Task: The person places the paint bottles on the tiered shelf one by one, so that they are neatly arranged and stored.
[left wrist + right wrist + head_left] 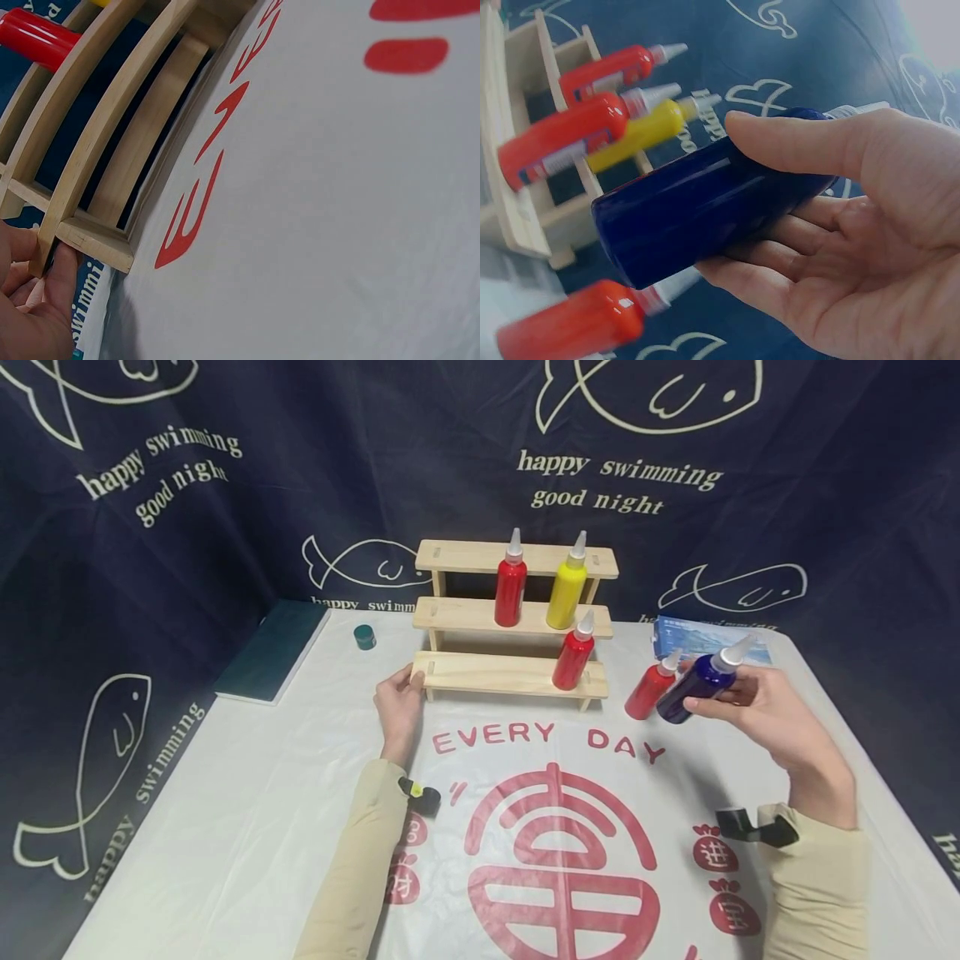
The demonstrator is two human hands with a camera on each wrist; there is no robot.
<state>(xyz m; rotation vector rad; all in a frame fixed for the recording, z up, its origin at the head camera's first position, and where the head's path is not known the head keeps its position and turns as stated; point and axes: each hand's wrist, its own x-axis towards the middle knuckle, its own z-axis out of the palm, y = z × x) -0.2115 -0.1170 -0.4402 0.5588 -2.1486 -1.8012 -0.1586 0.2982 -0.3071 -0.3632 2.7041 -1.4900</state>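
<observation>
My right hand (765, 710) grips a dark blue squeeze bottle (712, 202) with a pale pointed nozzle, tilted, thumb on one side and fingers on the other. Just left of it a red bottle (649, 692) stands on the table. With my left hand (397, 706) I pinch the left end of the lowest shelf of a three-step wooden rack (480, 672). On that shelf's right part stands another red bottle (573, 658). The middle shelf bears a red bottle (511, 589) and a yellow bottle (567, 593) side by side.
A dark green book (273, 647) lies at the table's back left, with a small green jar (364, 637) to its right. Behind the blue bottle sits a blue printed box (712, 639). A dark fish-print curtain (465, 460) hangs behind the white table cover (247, 827).
</observation>
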